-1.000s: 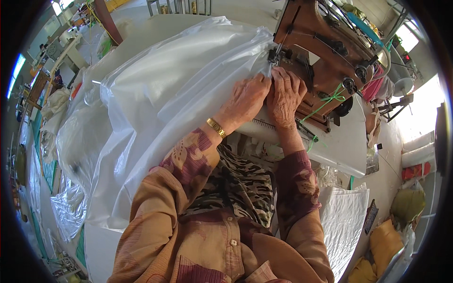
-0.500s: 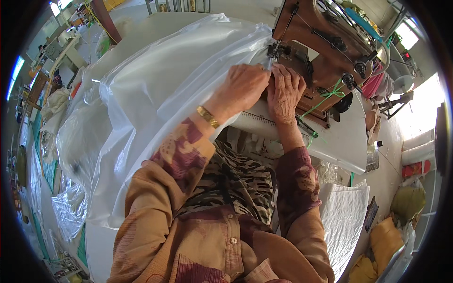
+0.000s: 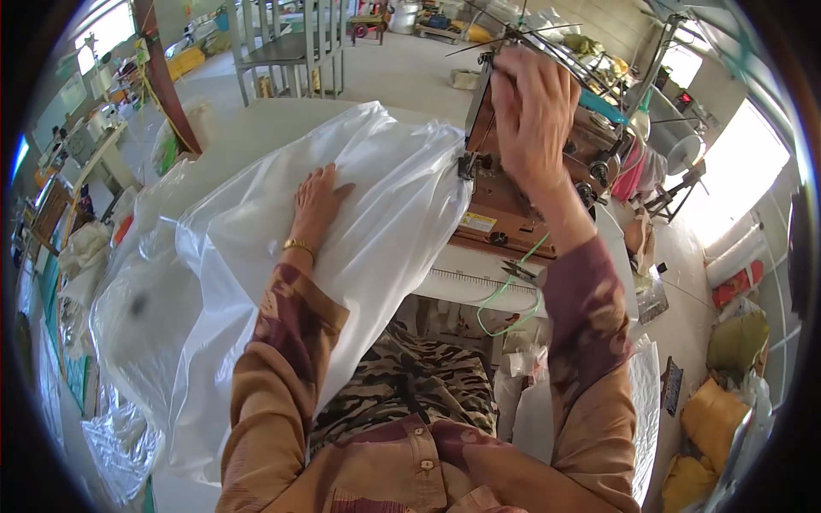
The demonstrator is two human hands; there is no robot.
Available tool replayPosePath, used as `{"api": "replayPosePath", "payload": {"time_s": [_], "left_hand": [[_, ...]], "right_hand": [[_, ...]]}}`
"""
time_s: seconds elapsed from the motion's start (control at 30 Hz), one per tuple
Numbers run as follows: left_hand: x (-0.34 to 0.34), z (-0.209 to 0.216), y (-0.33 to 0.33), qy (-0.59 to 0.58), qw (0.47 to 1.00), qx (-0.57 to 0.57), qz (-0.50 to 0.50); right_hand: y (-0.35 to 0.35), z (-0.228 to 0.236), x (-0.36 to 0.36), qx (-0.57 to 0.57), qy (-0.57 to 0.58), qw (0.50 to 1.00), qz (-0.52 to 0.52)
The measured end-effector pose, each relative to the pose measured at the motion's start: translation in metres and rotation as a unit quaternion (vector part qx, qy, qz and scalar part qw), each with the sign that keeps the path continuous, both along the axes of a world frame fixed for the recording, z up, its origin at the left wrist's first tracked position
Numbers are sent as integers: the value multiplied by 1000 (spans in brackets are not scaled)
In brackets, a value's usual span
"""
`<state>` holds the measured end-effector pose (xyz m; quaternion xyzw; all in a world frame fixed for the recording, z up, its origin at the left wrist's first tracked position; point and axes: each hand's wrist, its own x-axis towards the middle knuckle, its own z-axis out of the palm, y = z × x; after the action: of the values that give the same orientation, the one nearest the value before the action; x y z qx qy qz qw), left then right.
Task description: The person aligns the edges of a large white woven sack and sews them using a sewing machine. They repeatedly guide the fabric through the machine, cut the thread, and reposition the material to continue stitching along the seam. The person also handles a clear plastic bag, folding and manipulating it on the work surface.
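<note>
A large sheet of translucent white fabric [image 3: 376,214] lies across the white table [image 3: 256,128] and hangs over its near edge onto my lap. My left hand [image 3: 318,198], with a gold bangle at the wrist, rests flat on the fabric, fingers spread. The fabric's right edge sits under the needle area of a brown sewing machine [image 3: 513,205]. My right hand [image 3: 532,111] is raised to the machine's top, fingers curled at its upper part; whether it grips anything there is unclear.
Green thread and small snips [image 3: 517,272] lie on the table's front edge by a ruler strip. More plastic-like fabric [image 3: 128,308] is piled at the left. Bags and bundles [image 3: 727,376] sit on the floor at right. Chairs [image 3: 291,43] stand beyond the table.
Both hands left the needle area. My left hand slid left onto the fabric and lies flat. My right hand rose to the top of the machine. The view tilted upward.
</note>
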<state>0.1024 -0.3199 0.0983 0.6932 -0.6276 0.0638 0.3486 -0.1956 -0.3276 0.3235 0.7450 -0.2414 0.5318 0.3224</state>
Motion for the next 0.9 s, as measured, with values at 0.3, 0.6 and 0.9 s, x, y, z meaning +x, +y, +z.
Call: {"api": "replayPosePath", "payload": {"time_s": [0.3, 0.6, 0.9], "left_hand": [[-10, 0, 2, -9, 1000, 21, -20], [-6, -6, -2, -22, 1000, 14, -6], [0, 4, 7, -27, 999, 26, 2]], "right_hand": [[-37, 50, 20, 31, -38, 998, -31], [-52, 51, 29, 71, -26, 994, -84], [-179, 72, 17, 319, 245, 881, -250]]}}
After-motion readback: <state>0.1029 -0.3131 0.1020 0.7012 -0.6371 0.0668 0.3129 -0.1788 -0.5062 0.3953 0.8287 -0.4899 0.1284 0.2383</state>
